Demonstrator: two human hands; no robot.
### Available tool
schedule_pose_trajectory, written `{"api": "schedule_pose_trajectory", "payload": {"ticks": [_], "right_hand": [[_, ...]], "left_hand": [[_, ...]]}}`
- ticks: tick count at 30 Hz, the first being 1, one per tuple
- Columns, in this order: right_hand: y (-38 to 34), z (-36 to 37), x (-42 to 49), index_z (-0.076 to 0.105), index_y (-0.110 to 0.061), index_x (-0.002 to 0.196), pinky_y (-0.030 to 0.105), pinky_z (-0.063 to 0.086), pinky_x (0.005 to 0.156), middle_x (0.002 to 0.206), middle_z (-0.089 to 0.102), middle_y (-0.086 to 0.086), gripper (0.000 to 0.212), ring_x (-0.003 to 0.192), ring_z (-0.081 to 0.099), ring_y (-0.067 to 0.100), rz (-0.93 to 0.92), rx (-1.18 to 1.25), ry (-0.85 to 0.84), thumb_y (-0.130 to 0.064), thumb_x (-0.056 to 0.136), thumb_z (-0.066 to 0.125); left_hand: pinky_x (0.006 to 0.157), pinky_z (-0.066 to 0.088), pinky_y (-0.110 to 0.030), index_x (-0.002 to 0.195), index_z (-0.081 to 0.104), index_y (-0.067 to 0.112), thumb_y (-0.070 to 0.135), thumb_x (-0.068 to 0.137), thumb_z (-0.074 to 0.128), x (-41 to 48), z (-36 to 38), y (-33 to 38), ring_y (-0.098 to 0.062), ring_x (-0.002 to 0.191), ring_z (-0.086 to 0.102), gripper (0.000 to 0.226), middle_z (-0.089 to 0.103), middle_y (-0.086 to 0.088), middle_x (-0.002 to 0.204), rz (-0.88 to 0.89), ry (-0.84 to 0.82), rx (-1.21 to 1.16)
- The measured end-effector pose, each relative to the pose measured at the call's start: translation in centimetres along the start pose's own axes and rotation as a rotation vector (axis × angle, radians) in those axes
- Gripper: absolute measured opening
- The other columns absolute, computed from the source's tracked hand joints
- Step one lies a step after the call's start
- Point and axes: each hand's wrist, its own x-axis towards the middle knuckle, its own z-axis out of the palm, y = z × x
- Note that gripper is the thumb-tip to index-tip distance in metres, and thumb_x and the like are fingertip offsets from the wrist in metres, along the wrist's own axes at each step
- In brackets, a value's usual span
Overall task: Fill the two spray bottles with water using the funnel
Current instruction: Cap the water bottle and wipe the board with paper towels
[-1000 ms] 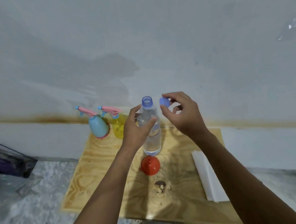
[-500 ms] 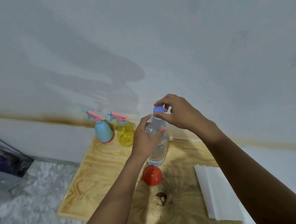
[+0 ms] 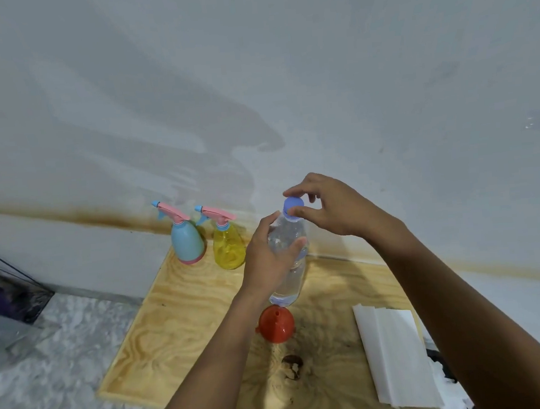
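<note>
A clear plastic water bottle (image 3: pixel 291 279) stands on the wooden board (image 3: pixel 180 316), and my left hand (image 3: pixel 266 262) grips its body. My right hand (image 3: pixel 329 209) pinches the blue cap (image 3: pixel 292 205) sitting on the bottle's neck. An orange funnel (image 3: pixel 276 323) lies upside down on the board just in front of the bottle. At the back left against the wall stand a blue spray bottle (image 3: pixel 187 245) and a yellow spray bottle (image 3: pixel 228 248), both with pink trigger heads on.
A folded white cloth (image 3: pixel 397 355) lies on the board's right side. A dark knot (image 3: pixel 292 365) marks the wood near the front. A dark transparent container (image 3: pixel 9 292) sits on the marbled floor at the left. The white wall rises right behind the board.
My right hand brought the blue cap from beside the open neck down onto the bottle and now pinches it there. The view has shifted slightly; my left hand keeps its grip.
</note>
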Motion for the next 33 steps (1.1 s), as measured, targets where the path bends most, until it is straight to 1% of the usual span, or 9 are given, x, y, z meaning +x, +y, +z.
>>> {"api": "schedule_pose_trajectory", "payload": {"ticks": [3, 7, 10, 12, 16, 19, 26, 29, 33], "right_hand": [[-0.5, 0.7, 0.3, 0.065, -0.030, 0.117, 0.020, 0.036, 0.073, 0.105, 0.056, -0.014, 0.033, 0.083, 0.049, -0.003, 0.037, -0.049, 0.062, -0.048, 0.089, 0.065], [-0.3, -0.4, 0.4, 0.060, -0.032, 0.128, 0.021, 0.039, 0.094, 0.123, 0.058, -0.017, 0.038, 0.108, 0.048, -0.001, -0.049, -0.012, -0.072, -0.042, 0.091, 0.065], [0.2, -0.9, 0.4, 0.057, -0.033, 0.133, 0.023, 0.037, 0.094, 0.126, 0.060, -0.016, 0.039, 0.103, 0.049, 0.000, -0.074, -0.061, -0.143, -0.036, 0.095, 0.062], [0.0, -0.6, 0.4, 0.060, -0.033, 0.130, 0.024, 0.034, 0.089, 0.123, 0.062, -0.016, 0.036, 0.092, 0.046, -0.002, -0.069, -0.103, -0.108, -0.039, 0.094, 0.062], [-0.9, 1.4, 0.0, 0.067, -0.023, 0.116, 0.027, 0.039, 0.095, 0.113, 0.067, -0.008, 0.035, 0.104, 0.053, 0.009, 0.033, -0.070, 0.102, -0.046, 0.089, 0.067], [-1.2, 3.0, -0.6, 0.067, -0.023, 0.108, 0.025, 0.042, 0.090, 0.105, 0.067, -0.012, 0.039, 0.102, 0.054, 0.009, 0.127, -0.047, 0.268, -0.055, 0.084, 0.067], [0.0, 1.4, -0.6, 0.057, -0.028, 0.134, 0.018, 0.040, 0.087, 0.117, 0.066, -0.021, 0.041, 0.101, 0.053, 0.002, 0.031, 0.236, 0.055, -0.033, 0.094, 0.064], [-0.2, 2.0, -0.4, 0.062, -0.029, 0.128, 0.022, 0.040, 0.087, 0.113, 0.063, -0.018, 0.034, 0.094, 0.049, 0.001, 0.025, 0.145, 0.082, -0.036, 0.094, 0.062], [-1.0, 3.9, -0.6, 0.066, -0.028, 0.119, 0.023, 0.041, 0.089, 0.109, 0.062, -0.005, 0.035, 0.104, 0.052, 0.009, 0.132, 0.080, 0.255, -0.047, 0.090, 0.063]], "left_hand": [[0.093, 0.051, -0.030, 0.130, 0.053, 0.030, 0.038, 0.075, 0.083, 0.1, -0.2, -0.2, -0.010, 0.109, 0.058, 0.062, 0.062, 0.004, 0.115, -0.006, 0.003, -0.017], [0.094, 0.051, -0.031, 0.130, 0.053, 0.032, 0.039, 0.075, 0.083, 0.2, -0.3, -0.1, -0.009, 0.109, 0.058, 0.063, 0.062, 0.006, 0.116, -0.009, -0.006, -0.010], [0.093, 0.052, -0.032, 0.131, 0.052, 0.030, 0.039, 0.076, 0.083, 0.2, -0.2, 0.0, -0.009, 0.108, 0.058, 0.064, 0.061, 0.006, 0.115, -0.014, -0.010, -0.003], [0.093, 0.051, -0.031, 0.132, 0.052, 0.029, 0.039, 0.076, 0.082, 0.2, -0.3, -0.1, -0.010, 0.110, 0.058, 0.065, 0.062, 0.005, 0.116, -0.012, -0.004, -0.001], [0.095, 0.050, -0.031, 0.133, 0.052, 0.030, 0.037, 0.077, 0.081, 0.2, -0.3, -0.2, -0.007, 0.113, 0.055, 0.064, 0.059, 0.007, 0.120, -0.004, 0.004, -0.002], [0.093, 0.051, -0.032, 0.130, 0.052, 0.034, 0.038, 0.076, 0.082, 0.2, -0.2, -0.2, -0.006, 0.112, 0.056, 0.062, 0.060, 0.007, 0.119, 0.010, -0.003, -0.006], [0.093, 0.053, -0.038, 0.131, 0.052, 0.032, 0.045, 0.074, 0.081, 0.4, -0.3, -0.4, -0.008, 0.111, 0.057, 0.065, 0.061, 0.007, 0.118, -0.011, -0.020, 0.000], [0.094, 0.052, -0.036, 0.131, 0.052, 0.032, 0.043, 0.075, 0.082, 0.3, -0.3, -0.4, -0.007, 0.112, 0.056, 0.064, 0.060, 0.008, 0.118, -0.009, -0.009, -0.004], [0.093, 0.052, -0.034, 0.129, 0.052, 0.034, 0.041, 0.076, 0.081, 0.4, -0.2, -0.3, -0.006, 0.112, 0.055, 0.061, 0.059, 0.009, 0.118, -0.001, -0.010, 0.004]]}}
